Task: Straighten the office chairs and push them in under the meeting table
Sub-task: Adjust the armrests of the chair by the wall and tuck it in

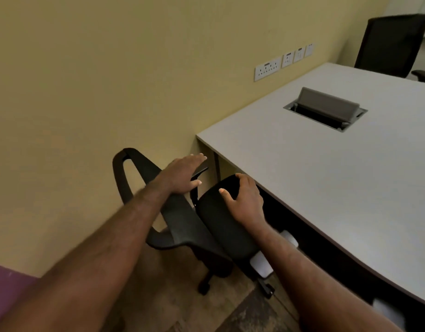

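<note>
A black office chair (221, 226) stands below me at the near left corner of the grey meeting table (326, 188), partly tucked under the table edge. My left hand (182, 174) lies flat, fingers extended, on the chair's left armrest (178, 212). My right hand (245, 202) rests on top of the padded backrest, fingers curled over its rim. The chair's base and one castor (204, 287) show on the floor. A second black chair (393, 44) stands at the table's far end.
A yellow wall runs close along the left, with a row of sockets (267, 68). An open cable box (325, 109) is set into the tabletop. Brown patterned floor lies below. A purple surface (7, 291) shows at the lower left.
</note>
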`<state>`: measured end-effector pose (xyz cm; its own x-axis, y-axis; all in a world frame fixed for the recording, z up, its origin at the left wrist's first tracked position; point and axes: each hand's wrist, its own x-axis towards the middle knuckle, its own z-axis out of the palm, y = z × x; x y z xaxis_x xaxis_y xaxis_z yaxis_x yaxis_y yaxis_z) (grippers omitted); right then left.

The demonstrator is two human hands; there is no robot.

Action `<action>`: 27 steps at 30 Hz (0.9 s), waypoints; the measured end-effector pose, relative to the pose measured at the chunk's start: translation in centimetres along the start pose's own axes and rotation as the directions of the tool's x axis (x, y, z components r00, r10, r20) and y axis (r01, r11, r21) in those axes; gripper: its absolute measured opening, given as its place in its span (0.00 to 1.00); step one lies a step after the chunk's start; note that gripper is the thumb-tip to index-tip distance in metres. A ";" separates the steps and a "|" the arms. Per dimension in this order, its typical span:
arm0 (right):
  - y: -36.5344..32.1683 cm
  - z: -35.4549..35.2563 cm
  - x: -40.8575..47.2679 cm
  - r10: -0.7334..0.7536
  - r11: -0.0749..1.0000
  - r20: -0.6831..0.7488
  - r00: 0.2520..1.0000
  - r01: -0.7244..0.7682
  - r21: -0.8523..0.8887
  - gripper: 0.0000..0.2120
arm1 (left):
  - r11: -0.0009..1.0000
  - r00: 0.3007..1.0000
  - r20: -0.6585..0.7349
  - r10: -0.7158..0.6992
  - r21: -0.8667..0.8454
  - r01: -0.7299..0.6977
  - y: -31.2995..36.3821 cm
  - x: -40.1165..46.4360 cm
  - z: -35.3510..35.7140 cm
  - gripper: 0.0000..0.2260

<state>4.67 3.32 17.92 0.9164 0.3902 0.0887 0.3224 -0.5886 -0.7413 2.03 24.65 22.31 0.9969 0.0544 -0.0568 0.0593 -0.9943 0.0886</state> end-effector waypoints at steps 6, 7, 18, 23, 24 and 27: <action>-7.5 3.7 -1.9 -0.005 0.999 -0.026 1.000 0.003 -0.053 0.30 | 0.997 0.999 -0.040 0.022 -0.079 -0.025 -8.4 -2.2 -2.0 0.25; -8.9 4.5 -2.2 0.005 0.998 -0.009 1.000 -0.006 -0.062 0.30 | 0.996 0.999 -0.047 0.018 -0.090 -0.023 -9.9 -2.7 -2.1 0.22; -17.8 14.1 -6.8 0.141 0.934 0.244 0.960 -0.047 -0.354 0.39 | 0.950 0.985 -0.142 0.098 -0.282 -0.135 -21.0 -6.5 1.3 0.09; -17.7 15.8 -7.5 0.168 0.898 0.210 0.963 -0.062 -0.435 0.45 | 0.942 0.933 -0.260 0.247 -0.162 -0.295 -21.5 -6.4 2.5 0.18; -17.5 15.8 -7.4 0.183 0.890 0.206 0.961 -0.073 -0.450 0.44 | 0.938 0.920 -0.290 0.263 -0.145 -0.314 -21.4 -6.3 2.5 0.18; -17.2 15.9 -7.1 0.200 0.876 0.194 0.960 -0.086 -0.475 0.35 | 0.934 0.887 -0.380 0.263 -0.130 -0.332 -21.3 -6.0 2.5 0.17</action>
<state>-11.11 21.93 19.43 0.8984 0.3947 -0.1924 0.3159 -0.8853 -0.3411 -5.31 45.23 18.30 0.9195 -0.1783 0.3504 -0.2693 -0.9349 0.2310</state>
